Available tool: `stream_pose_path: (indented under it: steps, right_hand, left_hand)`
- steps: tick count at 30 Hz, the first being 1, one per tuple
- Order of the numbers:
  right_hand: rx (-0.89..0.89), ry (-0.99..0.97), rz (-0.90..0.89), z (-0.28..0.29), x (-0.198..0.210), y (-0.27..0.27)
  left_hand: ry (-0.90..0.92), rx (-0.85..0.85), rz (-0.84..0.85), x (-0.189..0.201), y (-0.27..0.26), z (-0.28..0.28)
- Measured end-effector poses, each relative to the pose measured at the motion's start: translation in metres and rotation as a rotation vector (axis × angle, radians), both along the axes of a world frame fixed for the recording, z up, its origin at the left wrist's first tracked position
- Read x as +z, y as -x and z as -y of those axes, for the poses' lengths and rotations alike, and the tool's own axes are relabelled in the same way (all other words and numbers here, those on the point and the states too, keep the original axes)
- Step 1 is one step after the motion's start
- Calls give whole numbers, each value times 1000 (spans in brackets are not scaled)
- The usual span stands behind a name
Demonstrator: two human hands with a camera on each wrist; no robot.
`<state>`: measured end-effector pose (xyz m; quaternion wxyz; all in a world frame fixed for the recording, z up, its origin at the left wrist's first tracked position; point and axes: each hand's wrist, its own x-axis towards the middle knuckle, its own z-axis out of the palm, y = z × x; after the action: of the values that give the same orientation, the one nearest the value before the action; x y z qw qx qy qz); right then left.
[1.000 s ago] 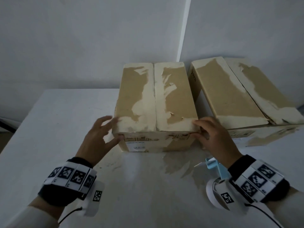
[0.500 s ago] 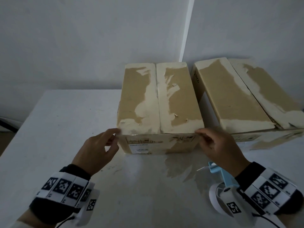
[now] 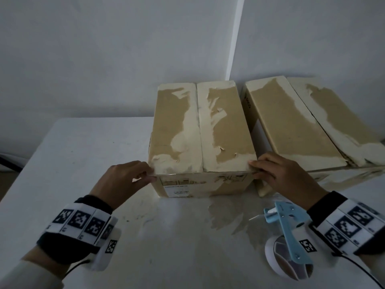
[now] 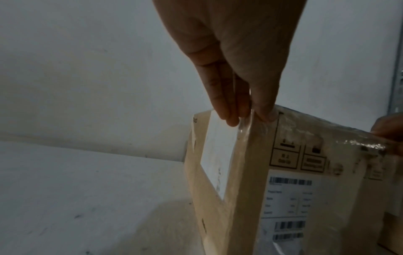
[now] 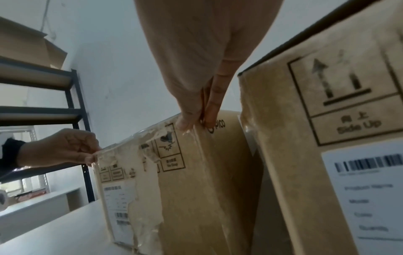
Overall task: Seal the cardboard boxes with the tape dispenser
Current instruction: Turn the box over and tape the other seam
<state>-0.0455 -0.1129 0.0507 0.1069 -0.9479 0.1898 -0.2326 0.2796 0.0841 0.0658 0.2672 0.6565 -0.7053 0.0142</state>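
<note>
A worn cardboard box point(image 3: 202, 130) stands mid-table with its two top flaps closed and the seam running away from me. My left hand point(image 3: 153, 174) pinches its near left top corner, thumb on the front face and fingers on the side point(image 4: 246, 119). At the near right top corner my right hand point(image 3: 253, 168) pinches the same way point(image 5: 196, 124). Glossy clear tape lies along the box's front top edge point(image 4: 348, 138). The blue tape dispenser point(image 3: 289, 232) with its white roll lies on the table under my right wrist, held by neither hand.
A second cardboard box point(image 3: 291, 126) sits just right of the first, angled, with a narrow gap between them point(image 5: 327, 120). Both stand near the white walls' corner. The white table point(image 3: 83, 155) extends left. A dark metal shelf rack point(image 5: 74, 107) stands beyond the table.
My left hand went from spread fingers beside the corner to a pinch on it. My right hand has kept its hold at the right corner. The dispenser has not moved.
</note>
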Motion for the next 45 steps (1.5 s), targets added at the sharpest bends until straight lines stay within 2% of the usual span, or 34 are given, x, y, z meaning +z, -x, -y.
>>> stream_pose_path:
  steps: [8,18,22,28,30,33,36,39,41,43,45]
  right_hand:
    - [9,157,-71,0,3,-10]
    - [85,165,-115,0,17,-12]
    - [38,-56,-185,3,20,-7]
    - [-187,-503,-57,-1,39,-17]
    - [-257,-501,-114,-2,42,-26]
    - [-281,-461,-161,-10,41,-35]
    - [-232,-474,-132,-35,38,-40]
    - [-153,-498,-130,-70,37,-45]
    - [-15,-491,-158,-92,39,-51]
    - [152,-493,-273,-109,40,-61]
    - [191,-540,-358,-112,41,-70]
  left_hand:
    - [58,-40,120,2,-3,9]
    - [-101,31,193,12,-2,16]
    - [-158,82,149,13,-1,12]
    - [-321,271,-182,16,13,8]
    - [-287,313,-250,16,18,10]
    - [-208,377,-264,14,16,7]
    - [-182,426,-250,13,7,-6]
    - [-158,584,-326,19,-4,-18]
    - [-213,691,-401,21,-7,-18]
    - [-301,723,-409,20,-5,-13]
    - [-386,752,-433,15,-2,-8]
